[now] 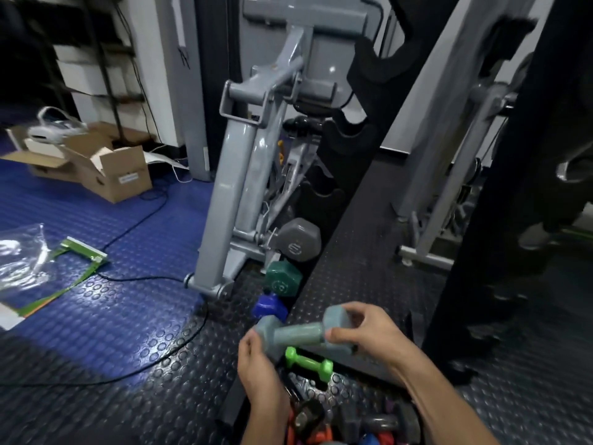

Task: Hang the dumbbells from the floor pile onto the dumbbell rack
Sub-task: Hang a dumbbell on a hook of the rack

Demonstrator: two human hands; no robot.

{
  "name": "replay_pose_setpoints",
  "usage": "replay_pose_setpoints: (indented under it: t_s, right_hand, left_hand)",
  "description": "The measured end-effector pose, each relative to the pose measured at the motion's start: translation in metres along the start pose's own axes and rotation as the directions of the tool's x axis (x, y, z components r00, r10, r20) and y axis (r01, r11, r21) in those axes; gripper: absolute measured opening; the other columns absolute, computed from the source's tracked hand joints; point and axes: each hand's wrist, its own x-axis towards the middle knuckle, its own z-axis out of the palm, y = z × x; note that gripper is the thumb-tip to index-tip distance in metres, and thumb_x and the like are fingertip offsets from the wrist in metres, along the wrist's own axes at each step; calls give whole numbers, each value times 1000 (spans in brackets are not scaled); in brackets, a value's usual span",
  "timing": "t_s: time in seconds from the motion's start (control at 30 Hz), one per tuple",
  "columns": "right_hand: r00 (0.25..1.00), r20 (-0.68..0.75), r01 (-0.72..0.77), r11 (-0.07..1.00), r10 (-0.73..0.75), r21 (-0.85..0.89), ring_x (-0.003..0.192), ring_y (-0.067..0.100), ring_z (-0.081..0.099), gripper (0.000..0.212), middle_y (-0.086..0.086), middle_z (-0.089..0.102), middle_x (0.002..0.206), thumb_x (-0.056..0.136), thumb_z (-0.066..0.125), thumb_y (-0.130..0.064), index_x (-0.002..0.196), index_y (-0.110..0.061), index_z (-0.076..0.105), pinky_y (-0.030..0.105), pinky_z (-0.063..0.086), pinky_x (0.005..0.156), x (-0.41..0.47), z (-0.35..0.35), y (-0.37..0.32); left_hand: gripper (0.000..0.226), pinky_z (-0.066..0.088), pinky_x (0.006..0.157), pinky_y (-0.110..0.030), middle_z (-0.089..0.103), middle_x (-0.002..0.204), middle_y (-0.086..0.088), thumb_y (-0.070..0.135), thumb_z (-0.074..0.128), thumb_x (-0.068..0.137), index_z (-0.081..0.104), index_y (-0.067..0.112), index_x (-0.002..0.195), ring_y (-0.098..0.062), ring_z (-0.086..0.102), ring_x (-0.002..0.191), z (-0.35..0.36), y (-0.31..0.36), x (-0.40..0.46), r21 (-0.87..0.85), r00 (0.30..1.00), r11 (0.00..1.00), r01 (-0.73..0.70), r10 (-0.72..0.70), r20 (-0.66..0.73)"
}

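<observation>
The left hand (256, 358) and right hand (365, 329) are each gripping one end of a grey-blue dumbbell (301, 332). They are holding it above the floor pile (353, 419), beside the black rack (356, 130).

Both hands, left (256, 358) and right (362, 329), hold a grey-blue dumbbell (298, 334) above the floor pile (346, 419).

Grey exercise machine frame (239, 175) stood upright, open cardboard box (109, 170) to its left, clear plastic bag (22, 261) nearer its base, black cable (141, 220) across the blue floor mat (96, 316) beside it.

Studded blue-and-black floor (106, 316) (glossy under glare), white wall (144, 43), cardboard boxes (109, 171)
</observation>
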Motion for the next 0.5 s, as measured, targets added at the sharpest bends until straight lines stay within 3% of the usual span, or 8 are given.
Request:
replay_pose_setpoints:
  t_s: [0.07, 0.13, 0.27, 0.37, 0.43, 0.5]
  right_hand:
    - [990, -60, 121, 987, -128, -106, 86, 5, 71, 55, -4, 74, 103, 57, 96, -39, 106, -28, 74, 32, 61, 78, -4, 2, -18]
    - [969, -90, 210, 957, -231, -200, 97, 4, 65, 60, -8, 66, 109, 54, 94, -48, 109, -34, 73, 31, 57, 89, -9, 5, -33]
    - [894, -100, 402, 880, -437, -253, 103, -4, 59, 69, -16, 56, 113, 56, 92, -51, 119, -36, 69, 18, 51, 89, -26, 17, -67]
    - [853, -132, 464, 849, -505, -252, 105, -8, 57, 71, -19, 56, 115, 58, 93, -46, 123, -36, 68, 10, 48, 86, -32, 20, -90]
    - [825, -175, 498, 838, -537, -224, 106, -8, 56, 69, -17, 56, 115, 61, 95, -40, 124, -35, 68, 7, 46, 87, -34, 18, -106]
    - [800, -255, 517, 839, -544, -167, 104, -7, 57, 65, -16, 58, 114, 61, 95, -40, 121, -37, 69, 8, 47, 84, -31, 14, -120]
  left_hand:
    - [19, 48, 89, -42, 70, 119, -9, 31, 54, 104, 70, 33, 94, -26, 63, 102, 2, 16, 2, -11, 1000, 1000, 12, -12, 20]
    - [21, 48, 87, -42, 70, 122, -6, 35, 54, 104, 69, 38, 90, -29, 64, 109, 2, 31, 2, -22, 998, 999, 42, -41, 40]
    - [20, 46, 84, -43, 70, 121, -6, 33, 50, 105, 70, 37, 100, -32, 63, 109, 10, 70, -6, -88, 988, 996, 34, -20, 150]
    - [23, 52, 74, -37, 72, 122, -8, 33, 52, 104, 75, 30, 109, -31, 66, 107, 19, 98, -9, -137, 976, 990, -18, 48, 214]
    - [31, 56, 80, -41, 69, 130, -8, 22, 52, 105, 68, 30, 130, -33, 66, 115, 21, 114, -10, -236, 977, 970, -62, 107, 182]
    - [49, 53, 93, -44, 64, 136, -8, 12, 50, 106, 48, 31, 150, -31, 65, 119, 22, 124, -9, -376, 970, 921, -103, 176, 168]
